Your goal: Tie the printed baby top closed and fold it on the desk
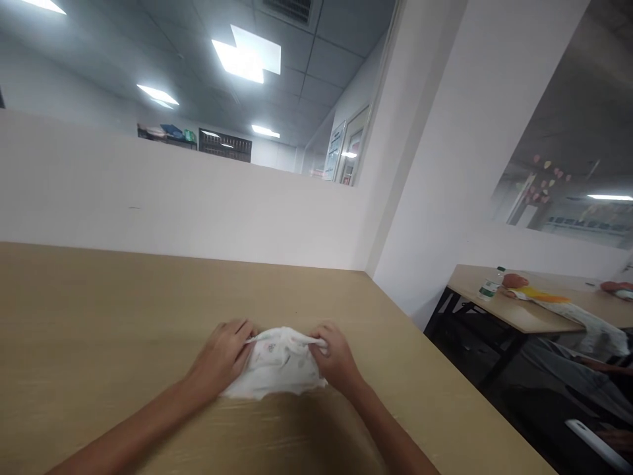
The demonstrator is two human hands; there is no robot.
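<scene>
A small white cloth [284, 369] with faint printed motifs lies bunched on the wooden table [123, 310] in front of me. My left hand [230, 346] pinches its upper left edge, fingers closed on the fabric. Opposite it, my right hand [336, 353] grips the upper right edge, where a rolled bit of cloth shows between thumb and fingers. Between the two hands the top edge is lifted slightly and folded, while the lower edge rests on the tabletop. Whether it is a garment or a plain cloth I cannot tell.
A low white wall [198, 218] with glass above borders the table's far side. Beyond the right edge, a second table [519, 316] carries a plastic bottle [489, 285], an orange-red item [515, 281] and yellow and white fabric. A person's legs [583, 376] show beside it.
</scene>
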